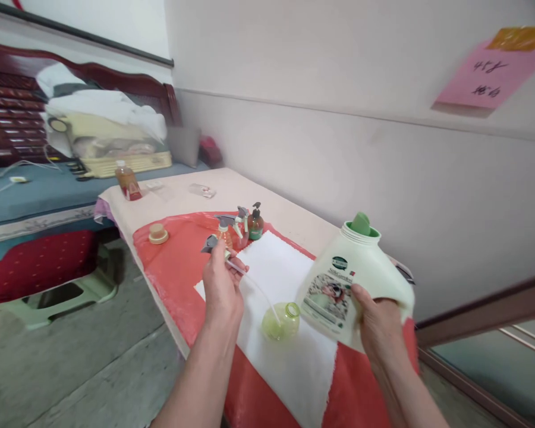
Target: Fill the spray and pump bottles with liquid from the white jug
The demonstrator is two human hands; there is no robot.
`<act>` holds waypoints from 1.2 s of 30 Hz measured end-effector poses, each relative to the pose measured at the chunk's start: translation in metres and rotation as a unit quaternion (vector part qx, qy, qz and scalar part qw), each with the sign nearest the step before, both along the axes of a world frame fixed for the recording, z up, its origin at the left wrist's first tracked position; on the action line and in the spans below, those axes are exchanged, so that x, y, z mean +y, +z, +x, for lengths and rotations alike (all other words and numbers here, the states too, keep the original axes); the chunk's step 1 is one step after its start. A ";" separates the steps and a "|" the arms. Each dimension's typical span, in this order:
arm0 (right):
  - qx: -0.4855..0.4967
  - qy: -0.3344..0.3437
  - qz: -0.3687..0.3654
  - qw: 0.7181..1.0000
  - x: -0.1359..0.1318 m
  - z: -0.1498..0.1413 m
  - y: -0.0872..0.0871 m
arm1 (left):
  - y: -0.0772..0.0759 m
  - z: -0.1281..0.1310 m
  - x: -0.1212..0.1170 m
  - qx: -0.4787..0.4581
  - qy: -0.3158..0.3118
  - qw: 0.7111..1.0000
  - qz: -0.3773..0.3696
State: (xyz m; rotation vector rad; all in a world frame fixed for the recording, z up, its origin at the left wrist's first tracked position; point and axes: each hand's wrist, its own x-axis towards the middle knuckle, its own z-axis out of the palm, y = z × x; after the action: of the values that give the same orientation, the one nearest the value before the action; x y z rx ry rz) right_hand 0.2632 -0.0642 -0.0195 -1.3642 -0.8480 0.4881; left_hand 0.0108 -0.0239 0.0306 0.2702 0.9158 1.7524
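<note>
My left hand (223,279) is closed around a grey trigger spray head (210,242) whose clear dip tube (261,291) hangs down to the right. The tube's lower end overlaps a small see-through green bottle (280,323); I cannot tell whether it is inside or in front. That bottle has an uncapped mouth and rests on a white cloth (271,261). With my right hand (381,324) I grip the handle of a large pale green detergent jug (339,282). The jug leans slightly, a darker green spout showing in its mouth.
Behind the cloth stand spray bottles (239,235) and a brown pump bottle (255,224). A beige cap (158,233) lies on the red sheet (169,261). Farther back is an amber bottle (128,181). A red-topped stool (44,270) is left; a wall (339,154) borders the right.
</note>
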 end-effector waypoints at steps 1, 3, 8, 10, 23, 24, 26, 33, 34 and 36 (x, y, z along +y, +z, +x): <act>0.011 0.010 0.007 1.000 0.014 -0.008 -0.006 | 0.000 0.000 0.000 -0.001 -0.006 1.000 -0.002; 0.021 0.020 0.007 1.000 0.035 -0.023 -0.017 | -0.001 0.000 0.000 0.000 -0.013 1.000 -0.004; 0.007 0.000 -0.068 0.998 0.033 -0.033 -0.031 | -0.003 -0.001 0.000 0.009 -0.014 1.000 -0.013; 0.001 -0.013 -0.112 0.994 0.011 -0.035 -0.035 | -0.003 0.000 -0.001 0.022 -0.016 1.000 -0.011; -0.075 0.179 -0.124 0.973 -0.046 -0.107 -0.105 | -0.006 0.028 -0.017 0.262 -0.012 0.962 0.079; -0.075 0.180 -0.122 0.973 -0.042 -0.107 -0.104 | -0.006 0.030 -0.018 0.283 -0.022 0.955 0.085; -0.078 0.186 -0.117 0.972 -0.037 -0.105 -0.099 | -0.003 0.033 -0.020 0.312 -0.044 0.944 0.100; -0.062 0.158 -0.152 0.974 -0.062 -0.088 -0.040 | 0.000 0.039 -0.023 0.340 -0.260 0.891 0.152; -0.058 0.151 -0.158 0.974 -0.066 -0.083 -0.032 | 0.000 0.041 -0.024 0.325 -0.283 0.889 0.154; -0.074 0.134 -0.145 0.978 -0.075 -0.074 -0.021 | 0.001 0.043 -0.027 0.285 -0.312 0.893 0.153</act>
State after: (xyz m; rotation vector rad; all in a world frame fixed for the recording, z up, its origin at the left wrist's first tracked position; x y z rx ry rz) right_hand 0.1889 -0.1396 -0.0404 -1.5741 -1.1238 0.7487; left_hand 0.0541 -0.0512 0.0317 1.2007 0.8178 1.2032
